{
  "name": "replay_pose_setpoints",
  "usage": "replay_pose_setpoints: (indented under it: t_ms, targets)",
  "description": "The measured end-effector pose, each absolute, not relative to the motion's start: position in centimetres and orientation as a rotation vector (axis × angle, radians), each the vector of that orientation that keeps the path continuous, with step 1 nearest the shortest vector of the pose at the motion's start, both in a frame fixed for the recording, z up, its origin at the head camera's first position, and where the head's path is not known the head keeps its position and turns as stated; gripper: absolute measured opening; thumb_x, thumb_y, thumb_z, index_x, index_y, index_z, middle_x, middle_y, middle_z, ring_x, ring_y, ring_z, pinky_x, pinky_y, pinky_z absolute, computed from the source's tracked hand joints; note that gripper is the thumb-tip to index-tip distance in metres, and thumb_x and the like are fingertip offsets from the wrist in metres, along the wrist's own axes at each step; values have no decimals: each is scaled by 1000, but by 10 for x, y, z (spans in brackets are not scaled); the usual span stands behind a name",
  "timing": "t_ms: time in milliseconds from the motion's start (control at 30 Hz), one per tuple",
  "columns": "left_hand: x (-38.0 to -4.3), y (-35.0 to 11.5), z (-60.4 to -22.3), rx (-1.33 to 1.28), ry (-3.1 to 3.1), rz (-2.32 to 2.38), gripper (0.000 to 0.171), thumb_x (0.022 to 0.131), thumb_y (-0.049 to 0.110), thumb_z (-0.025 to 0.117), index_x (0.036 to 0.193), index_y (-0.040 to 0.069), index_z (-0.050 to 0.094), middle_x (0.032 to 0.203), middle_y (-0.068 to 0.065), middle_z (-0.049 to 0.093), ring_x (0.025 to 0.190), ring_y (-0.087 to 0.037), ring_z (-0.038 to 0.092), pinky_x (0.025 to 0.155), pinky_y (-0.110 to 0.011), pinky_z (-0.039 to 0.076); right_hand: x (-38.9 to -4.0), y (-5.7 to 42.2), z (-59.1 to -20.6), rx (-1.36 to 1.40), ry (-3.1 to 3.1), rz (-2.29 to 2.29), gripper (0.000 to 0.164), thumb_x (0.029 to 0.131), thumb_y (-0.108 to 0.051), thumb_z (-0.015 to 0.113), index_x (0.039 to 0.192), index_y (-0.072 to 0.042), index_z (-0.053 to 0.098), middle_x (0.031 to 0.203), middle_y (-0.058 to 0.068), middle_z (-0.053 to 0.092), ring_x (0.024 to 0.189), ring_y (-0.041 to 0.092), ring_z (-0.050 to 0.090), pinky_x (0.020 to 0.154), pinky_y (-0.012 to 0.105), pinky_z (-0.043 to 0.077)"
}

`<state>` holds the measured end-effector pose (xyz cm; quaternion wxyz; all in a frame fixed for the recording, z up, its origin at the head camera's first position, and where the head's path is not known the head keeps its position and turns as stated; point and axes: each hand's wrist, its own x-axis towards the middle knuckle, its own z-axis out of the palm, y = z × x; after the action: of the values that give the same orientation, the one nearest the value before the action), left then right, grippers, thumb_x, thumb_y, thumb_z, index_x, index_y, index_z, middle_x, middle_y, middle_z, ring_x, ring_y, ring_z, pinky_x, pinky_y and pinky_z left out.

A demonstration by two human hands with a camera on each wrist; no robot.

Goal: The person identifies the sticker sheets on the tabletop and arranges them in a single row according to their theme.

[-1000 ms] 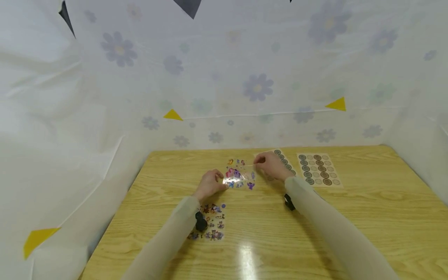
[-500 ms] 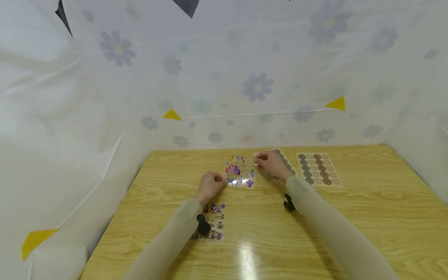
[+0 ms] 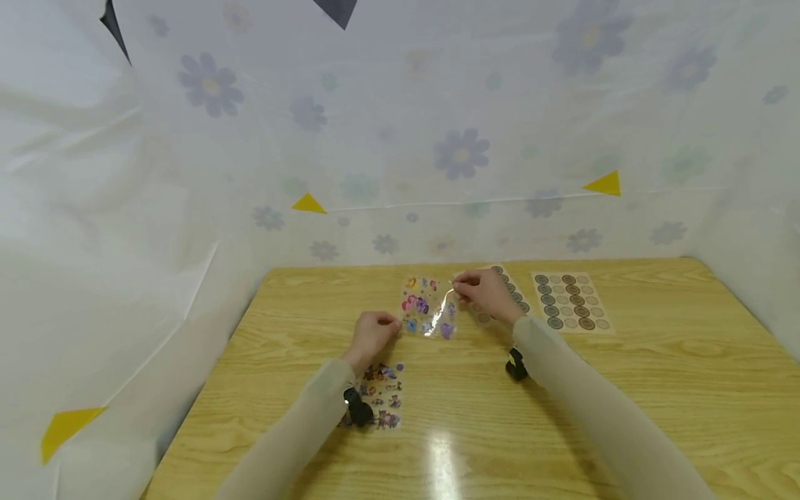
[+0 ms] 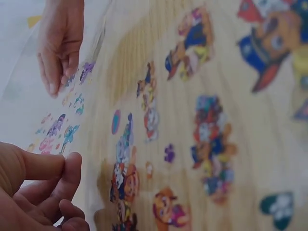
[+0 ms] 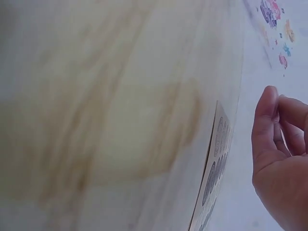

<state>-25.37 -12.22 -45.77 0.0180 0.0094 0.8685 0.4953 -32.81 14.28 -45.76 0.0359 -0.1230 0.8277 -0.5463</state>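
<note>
Both arms, in pale long sleeves (image 3: 594, 389), reach forward over a yellow wood-grain table (image 3: 475, 430) to a clear plastic sheet printed with small pink, purple, blue and orange figures (image 3: 417, 304). That sheet is the landmark here.

The left hand (image 3: 373, 335) is at its near left corner, wrist low, thumb tip and forefinger meeting in a pinch on the corner, the other fingers curled beneath. The right hand (image 3: 487, 293) comes in from its right side, thumb and forefinger tips together on the edge toward the far right corner.

The sheet thus lies between the two hands, just past the left fingertips and to the left of the right ones, a bright bent glare running down its right part. Whether its underside touches the table, I cannot tell.

Nearer the person than the sheet, partly under the left forearm, lies a second clear sheet with multicoloured cartoon figures (image 3: 384, 399). To its right are two cream sheets of round grey and brown stickers (image 3: 570, 302), one partly hidden by the right hand.
</note>
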Motion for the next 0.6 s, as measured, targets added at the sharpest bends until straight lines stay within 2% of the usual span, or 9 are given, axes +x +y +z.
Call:
replay_pose_setpoints:
  t_ms: [167,267,400,600]
  targets:
    - [-246,-123,-452,-8,2580,1652,11,92,6,66,97,-1,73,87,-11,71,85,-24,65,81,-36,51,-323,143,-457,-375,2484,-1757,25,98,-14,63,116,3,68,101,22,68,86,35,67,75,42,57]
    - [-242,-123,-450,-37,2501,1704,21,91,3,66,111,-1,69,91,-14,72,87,-27,68,80,-38,51,-319,146,-458,-380,2426,-1824,25,97,-11,63,117,4,66,105,24,66,86,32,67,77,42,56]
    - [-234,-122,-446,-20,2473,1702,39,89,1,65,128,2,61,93,-12,72,87,-28,68,78,-39,52,-313,150,-458,-370,2411,-1847,25,96,-10,65,115,6,67,101,21,68,80,23,67,77,40,56]
    - [-222,-120,-444,39,2481,1670,42,90,4,66,131,6,61,91,-12,68,83,-29,64,71,-36,50,-303,156,-457,-335,2417,-1819,30,96,-14,67,118,7,66,100,22,69,80,26,68,71,37,57]
